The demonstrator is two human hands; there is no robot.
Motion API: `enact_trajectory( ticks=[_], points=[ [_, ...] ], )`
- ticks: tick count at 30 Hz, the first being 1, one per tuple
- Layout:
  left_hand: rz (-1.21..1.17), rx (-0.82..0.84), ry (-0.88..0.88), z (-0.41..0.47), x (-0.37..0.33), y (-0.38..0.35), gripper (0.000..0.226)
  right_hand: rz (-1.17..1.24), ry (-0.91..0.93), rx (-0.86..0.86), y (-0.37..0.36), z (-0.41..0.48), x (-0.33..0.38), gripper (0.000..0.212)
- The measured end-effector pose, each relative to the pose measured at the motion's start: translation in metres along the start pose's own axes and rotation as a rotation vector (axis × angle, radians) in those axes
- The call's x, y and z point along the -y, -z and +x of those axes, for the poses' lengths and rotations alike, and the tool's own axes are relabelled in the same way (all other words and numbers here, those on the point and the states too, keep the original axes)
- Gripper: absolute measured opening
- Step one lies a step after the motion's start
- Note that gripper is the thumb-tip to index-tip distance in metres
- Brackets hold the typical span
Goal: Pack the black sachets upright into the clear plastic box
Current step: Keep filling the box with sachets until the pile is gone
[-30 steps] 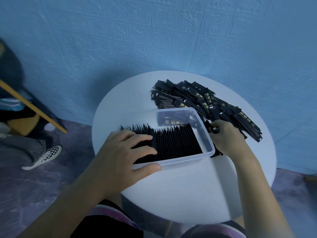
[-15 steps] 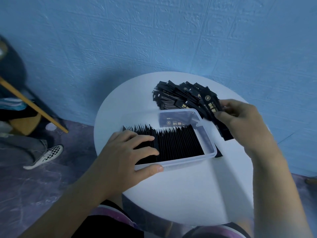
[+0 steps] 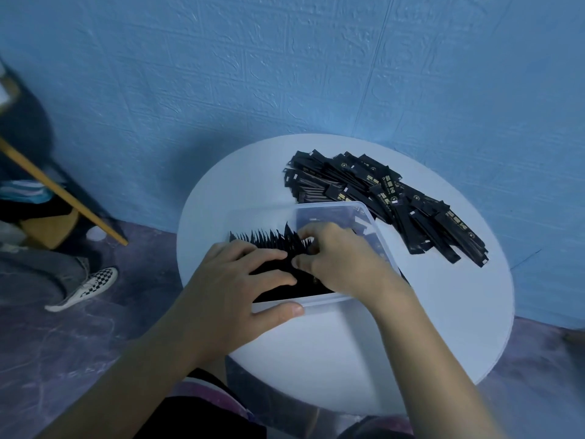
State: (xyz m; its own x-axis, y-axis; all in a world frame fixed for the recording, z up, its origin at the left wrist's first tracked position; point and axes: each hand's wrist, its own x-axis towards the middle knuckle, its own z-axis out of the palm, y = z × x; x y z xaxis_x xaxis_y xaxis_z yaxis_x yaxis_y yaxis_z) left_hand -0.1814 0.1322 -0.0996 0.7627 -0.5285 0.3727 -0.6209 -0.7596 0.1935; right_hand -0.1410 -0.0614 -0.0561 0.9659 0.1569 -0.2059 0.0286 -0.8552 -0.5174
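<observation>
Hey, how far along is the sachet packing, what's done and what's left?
Done: an upright row of black sachets fills the left part of the clear plastic box. In hand: the right hand pinches sachets at the row's right end, while the left hand presses flat on the row, thumb on the box's front wall. Left: a loose pile lies on the table beyond the box.

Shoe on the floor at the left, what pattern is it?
The shoe is black-and-white checkered with a white sole; the head view shows it.
</observation>
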Motion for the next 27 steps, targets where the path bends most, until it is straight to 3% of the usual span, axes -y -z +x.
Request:
enact_trajectory(
  ticks=[5,14,27],
  points=[
    [-0.018,-0.01,0.002,0.001,-0.001,0.0,0.057,0.279,-0.034,0.1,-0.006,0.007,-0.012,0.044],
    [-0.017,-0.044,-0.003,0.0,0.002,-0.003,0.051,0.415,0.026,0.361,0.013,0.019,-0.011,0.074],
    [-0.025,-0.032,-0.022,0.0,0.003,-0.003,0.052,0.506,0.051,0.381,0.012,0.023,-0.017,0.059]
  ],
)
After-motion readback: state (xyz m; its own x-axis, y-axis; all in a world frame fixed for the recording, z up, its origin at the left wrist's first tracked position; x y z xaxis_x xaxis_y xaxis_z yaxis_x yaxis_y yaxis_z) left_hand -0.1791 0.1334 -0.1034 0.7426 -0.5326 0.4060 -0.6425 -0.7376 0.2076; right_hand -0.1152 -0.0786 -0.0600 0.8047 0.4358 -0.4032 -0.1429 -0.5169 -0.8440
